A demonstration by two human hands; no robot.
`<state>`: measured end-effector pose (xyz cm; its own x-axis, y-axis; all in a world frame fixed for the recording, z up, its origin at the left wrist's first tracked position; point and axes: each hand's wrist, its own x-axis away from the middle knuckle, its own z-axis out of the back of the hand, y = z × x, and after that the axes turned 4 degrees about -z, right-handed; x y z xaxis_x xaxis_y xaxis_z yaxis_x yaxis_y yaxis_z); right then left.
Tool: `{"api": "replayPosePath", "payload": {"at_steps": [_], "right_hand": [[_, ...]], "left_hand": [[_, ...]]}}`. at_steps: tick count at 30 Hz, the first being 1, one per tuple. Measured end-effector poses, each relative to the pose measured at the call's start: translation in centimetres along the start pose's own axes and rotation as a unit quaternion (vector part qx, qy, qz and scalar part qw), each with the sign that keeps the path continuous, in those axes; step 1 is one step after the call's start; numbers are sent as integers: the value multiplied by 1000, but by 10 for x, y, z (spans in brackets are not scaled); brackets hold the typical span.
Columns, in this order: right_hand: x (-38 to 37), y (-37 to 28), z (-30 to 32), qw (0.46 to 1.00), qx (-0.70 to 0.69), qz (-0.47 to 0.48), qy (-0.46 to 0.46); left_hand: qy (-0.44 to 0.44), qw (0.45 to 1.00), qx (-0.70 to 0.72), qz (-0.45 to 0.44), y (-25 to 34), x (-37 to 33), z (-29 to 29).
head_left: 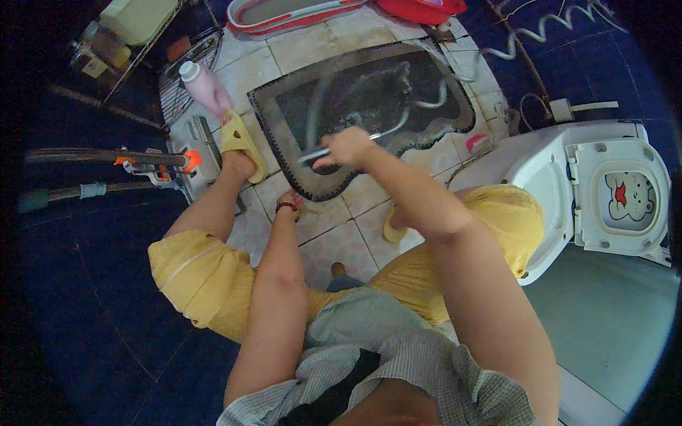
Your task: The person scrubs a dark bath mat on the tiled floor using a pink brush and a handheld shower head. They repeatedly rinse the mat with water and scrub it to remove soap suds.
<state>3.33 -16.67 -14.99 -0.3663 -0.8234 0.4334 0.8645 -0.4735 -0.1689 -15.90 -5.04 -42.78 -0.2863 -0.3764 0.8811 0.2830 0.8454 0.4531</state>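
A dark grey floor mat (369, 78) with a paler border and a wavy near edge lies on the tiles, wet and foamy in places. Over its near part, my right hand (348, 148) is closed around a silver handheld sprayer (314, 155) pointing left. Its hose (391, 130) runs from my fist across the mat to the upper right. My left hand (291, 199), below a beaded bracelet, is down at the mat's near left edge. The fingers of that hand are mostly hidden, so I cannot tell whether they grip the edge.
A pink bottle (206, 89) with a white cap stands left of the mat, near my yellow slipper (241, 145). Red-rimmed basins (298, 25) sit at the far side. A white toilet (547, 192) with its lid raised is on the right. Mop handles (106, 156) reach in from the left.
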Motion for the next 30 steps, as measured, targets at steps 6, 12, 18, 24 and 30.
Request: {"api": "replayPosePath", "payload": {"at_steps": [6, 12, 18, 24, 30], "right_hand": [[3, 30, 7, 994, -22, -110, 8], [56, 110, 58, 966, 1, -257, 39], [77, -10, 33, 992, 28, 32, -119], [134, 113, 113, 971, 123, -198, -50], [146, 32, 102, 990, 104, -13, -97]], "left_hand": [[21, 999, -24, 6, 1, 18, -23], [28, 1000, 7, -1, -1, 9, -26], [38, 995, -86, 27, 0, -5, -17], [-6, 998, -60, 18, -20, -29, -29], [53, 997, -51, -21, -12, -53, 11]]}}
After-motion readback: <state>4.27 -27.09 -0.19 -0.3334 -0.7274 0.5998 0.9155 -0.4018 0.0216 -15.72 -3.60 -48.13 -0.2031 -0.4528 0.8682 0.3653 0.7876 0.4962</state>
